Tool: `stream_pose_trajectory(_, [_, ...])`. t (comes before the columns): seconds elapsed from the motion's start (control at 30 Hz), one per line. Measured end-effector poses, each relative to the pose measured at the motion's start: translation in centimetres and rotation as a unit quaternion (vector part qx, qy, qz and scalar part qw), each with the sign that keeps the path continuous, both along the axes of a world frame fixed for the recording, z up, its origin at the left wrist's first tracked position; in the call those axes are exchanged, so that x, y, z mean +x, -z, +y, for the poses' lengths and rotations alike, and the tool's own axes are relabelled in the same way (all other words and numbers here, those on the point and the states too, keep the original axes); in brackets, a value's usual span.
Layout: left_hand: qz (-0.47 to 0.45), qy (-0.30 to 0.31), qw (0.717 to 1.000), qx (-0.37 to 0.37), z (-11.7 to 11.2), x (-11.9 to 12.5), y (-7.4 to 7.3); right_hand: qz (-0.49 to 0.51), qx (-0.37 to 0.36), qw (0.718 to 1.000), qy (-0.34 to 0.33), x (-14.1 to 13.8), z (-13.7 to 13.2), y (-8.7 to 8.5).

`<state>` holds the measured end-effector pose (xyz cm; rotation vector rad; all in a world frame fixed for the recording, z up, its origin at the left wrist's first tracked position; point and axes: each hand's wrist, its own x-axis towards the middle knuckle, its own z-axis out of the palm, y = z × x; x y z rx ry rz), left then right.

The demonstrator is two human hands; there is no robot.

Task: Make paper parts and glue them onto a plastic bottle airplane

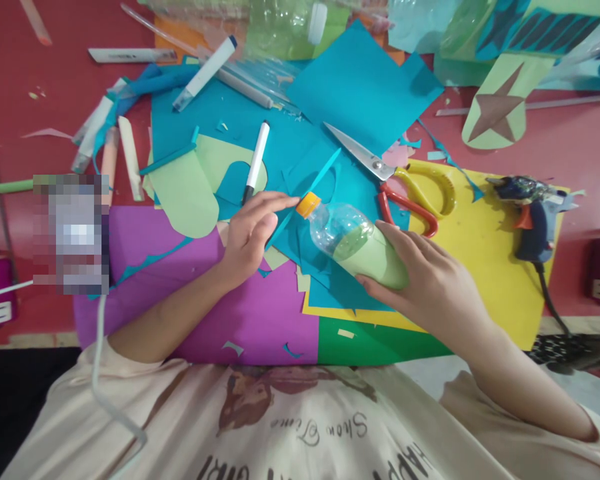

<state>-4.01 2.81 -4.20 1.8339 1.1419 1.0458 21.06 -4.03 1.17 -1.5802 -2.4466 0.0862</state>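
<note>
The right hand (433, 287) grips the plastic bottle (365, 247); the left hand (253, 233) extends, fingers spread, beside the bottle's orange cap (309, 205).

The clear bottle (359, 245) at the centre is topped with an orange cap (309, 205) and coloured pale green lower down. Scissors (377, 166) at two o'clock are handled in yellow and red. Blue paper (365, 87) is seen at one, yellow paper (490, 273) at three, green paper (370, 345) at five, purple paper (205, 313) at eight.
</note>
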Motion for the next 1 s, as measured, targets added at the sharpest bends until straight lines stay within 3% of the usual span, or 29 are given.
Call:
stream_pose_trajectory(0.27, [-0.035,0.000,0.999,-0.038,-0.4,-0.4,1.0,0.001,0.005,1.000,0.003,0.0,0.0,0.0])
stream_pose_trajectory(1.0, [-0.116,0.035,0.993,-0.010,-0.5,-0.1,1.3,0.006,0.002,1.000,0.008,-0.1,-0.2,0.0])
